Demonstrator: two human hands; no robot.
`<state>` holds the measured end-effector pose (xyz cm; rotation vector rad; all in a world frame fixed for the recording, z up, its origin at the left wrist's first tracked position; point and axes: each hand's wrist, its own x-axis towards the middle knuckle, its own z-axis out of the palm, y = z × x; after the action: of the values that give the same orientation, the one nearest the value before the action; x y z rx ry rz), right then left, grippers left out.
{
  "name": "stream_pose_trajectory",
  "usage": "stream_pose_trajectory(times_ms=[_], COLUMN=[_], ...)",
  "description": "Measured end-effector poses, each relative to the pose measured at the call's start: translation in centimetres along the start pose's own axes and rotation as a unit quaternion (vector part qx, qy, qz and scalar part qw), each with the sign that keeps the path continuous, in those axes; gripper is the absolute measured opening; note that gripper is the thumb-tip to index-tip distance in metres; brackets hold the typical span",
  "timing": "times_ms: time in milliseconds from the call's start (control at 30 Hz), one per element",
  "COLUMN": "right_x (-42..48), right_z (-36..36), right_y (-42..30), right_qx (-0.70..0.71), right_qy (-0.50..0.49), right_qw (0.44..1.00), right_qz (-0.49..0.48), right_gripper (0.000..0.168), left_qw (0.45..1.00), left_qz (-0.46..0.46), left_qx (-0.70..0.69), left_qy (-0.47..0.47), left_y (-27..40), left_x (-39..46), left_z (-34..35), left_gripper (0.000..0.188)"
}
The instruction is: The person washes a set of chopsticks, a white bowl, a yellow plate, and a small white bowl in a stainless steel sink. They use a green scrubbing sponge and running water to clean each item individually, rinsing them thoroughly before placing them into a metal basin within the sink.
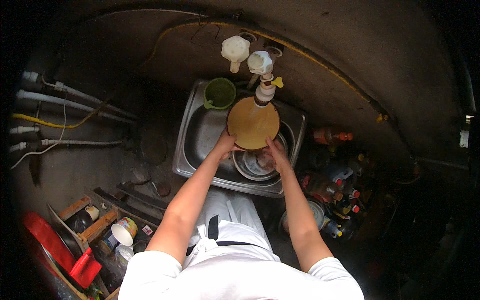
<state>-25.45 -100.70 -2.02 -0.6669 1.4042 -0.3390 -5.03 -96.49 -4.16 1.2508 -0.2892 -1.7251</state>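
Note:
My left hand [225, 144] and my right hand [276, 153] grip a round yellowish disc-like thing [250, 123] with a dark rim, one hand at each lower side. It is held over a stainless steel sink [204, 138], right under the white tap [264, 93] with a yellow lever. Water seems to run from the tap onto its surface. Beneath it, partly hidden, a round metal bowl [255, 174] sits in the sink's right part and seems to hold water. At the sink's back left stands a green plastic basin or jug [220, 93]. Whether the yellow thing is a lid or shallow dish I cannot tell.
Several bottles [330, 187] and a lidded container [313, 213] crowd the floor to the right. A wooden rack [99, 225] with cups and red plastic items [86, 268] stands at lower left. White pipes [67, 99] run along the left wall; a yellowish hose [318, 60] crosses the back wall.

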Motion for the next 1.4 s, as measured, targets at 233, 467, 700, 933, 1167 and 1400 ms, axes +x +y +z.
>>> stream_pose_trajectory(times_ms=[233,467,700,933,1167,1400], right_x=[0.0,0.9,3.9,7.8,7.5,8.5], right_z=[1.4,-0.9,-1.9,-4.4,2.7,0.7], right_y=[-4.0,-7.3,-6.8,-1.7,-6.4,-8.4], right_qx=[-0.392,-0.609,-0.455,0.115,0.081,0.097], right_qy=[0.091,0.089,0.012,-0.040,-0.015,-0.037], right_qw=[0.900,0.680,0.759,0.992,0.991,0.979], right_qz=[-0.169,-0.400,-0.465,-0.031,-0.104,-0.175], right_gripper=[0.030,0.044,0.046,0.034,0.032,0.038], left_qw=[0.977,0.874,0.889,0.969,0.960,0.949], left_qz=[-0.069,-0.149,-0.104,-0.011,0.050,0.061], left_qx=[-0.171,-0.455,-0.445,-0.246,-0.275,-0.308], left_qy=[0.105,0.081,0.013,0.017,-0.007,-0.018], left_y=[-5.7,-4.9,-6.0,-2.3,-1.6,-0.2], left_x=[3.9,4.4,2.3,-0.4,1.0,3.7], left_z=[0.8,-3.5,-4.4,-2.1,-5.4,-3.5], left_gripper=[0.040,0.034,0.027,0.027,0.033,0.030])
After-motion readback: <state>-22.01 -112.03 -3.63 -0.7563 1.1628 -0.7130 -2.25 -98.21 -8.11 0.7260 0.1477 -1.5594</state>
